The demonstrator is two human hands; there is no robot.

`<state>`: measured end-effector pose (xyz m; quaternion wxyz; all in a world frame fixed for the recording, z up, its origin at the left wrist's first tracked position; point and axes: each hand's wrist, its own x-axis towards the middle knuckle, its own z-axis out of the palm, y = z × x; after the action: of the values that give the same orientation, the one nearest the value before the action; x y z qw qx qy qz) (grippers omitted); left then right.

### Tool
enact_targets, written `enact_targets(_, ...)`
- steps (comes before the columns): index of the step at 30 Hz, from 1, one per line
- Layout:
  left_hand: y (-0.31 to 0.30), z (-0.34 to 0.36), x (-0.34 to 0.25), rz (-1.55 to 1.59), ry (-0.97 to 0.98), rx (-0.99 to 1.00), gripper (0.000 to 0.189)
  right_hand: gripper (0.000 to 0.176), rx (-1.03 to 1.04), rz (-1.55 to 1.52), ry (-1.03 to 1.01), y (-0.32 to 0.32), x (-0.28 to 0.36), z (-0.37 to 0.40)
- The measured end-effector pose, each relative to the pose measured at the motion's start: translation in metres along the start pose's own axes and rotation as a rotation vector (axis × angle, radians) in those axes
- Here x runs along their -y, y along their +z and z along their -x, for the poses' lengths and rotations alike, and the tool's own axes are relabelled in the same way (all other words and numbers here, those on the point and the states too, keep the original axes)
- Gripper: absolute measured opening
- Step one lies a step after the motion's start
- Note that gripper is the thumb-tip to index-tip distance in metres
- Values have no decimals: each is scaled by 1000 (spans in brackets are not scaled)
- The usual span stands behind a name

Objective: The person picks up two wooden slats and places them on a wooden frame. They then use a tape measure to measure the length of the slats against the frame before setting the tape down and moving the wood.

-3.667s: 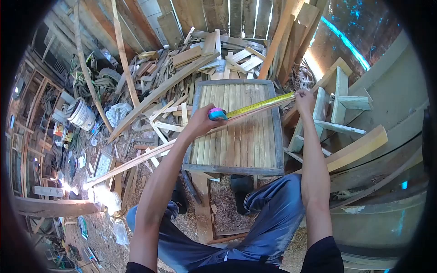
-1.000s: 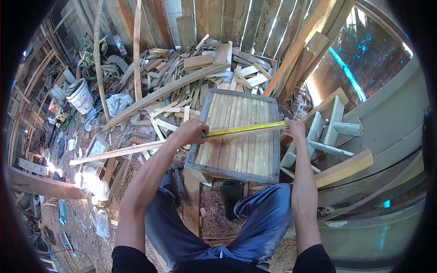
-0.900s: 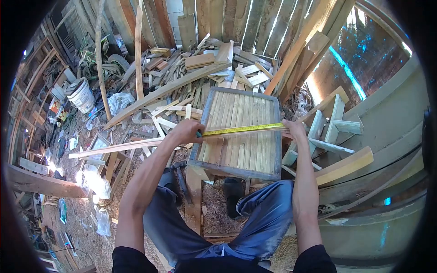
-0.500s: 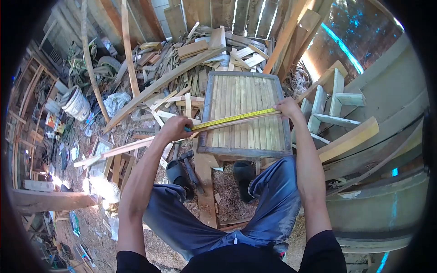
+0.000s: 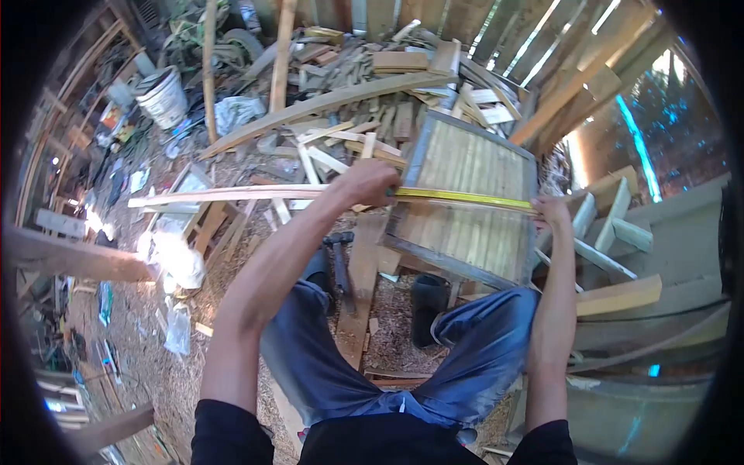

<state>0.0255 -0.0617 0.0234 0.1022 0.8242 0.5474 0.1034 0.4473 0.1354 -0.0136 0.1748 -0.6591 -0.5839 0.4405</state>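
A yellow tape measure (image 5: 465,197) is stretched along a long thin wooden strip (image 5: 232,194), over a slatted wooden panel with a dark frame (image 5: 457,236). My left hand (image 5: 370,183) is closed round the tape's case, of which only a bit of teal shows, and round the strip. At the panel's right edge, my right hand (image 5: 551,211) pinches the tape's end against the strip's end. Beyond my left hand the strip runs on far to the left.
A hammer (image 5: 339,267) lies by my left foot on a plank (image 5: 363,291). Scrap wood (image 5: 372,116) is heaped behind the panel. A white bucket (image 5: 162,97) stands at the back left, and a wooden frame with crosspieces (image 5: 612,225) is at the right.
My view has turned, so most things sit further right. The tape and strip now slope down slightly to the right instead of up. Both hands keep their hold.
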Motion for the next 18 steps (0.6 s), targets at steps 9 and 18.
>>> enact_targets(9, 2, 0, -19, 3, 25, 8, 22, 23, 90, -50, 128, -15, -10, 37)
enact_targets(18, 14, 4, -15, 114, -89, 2, 24, 20, -128, -112, -227, -4, -5, 30)
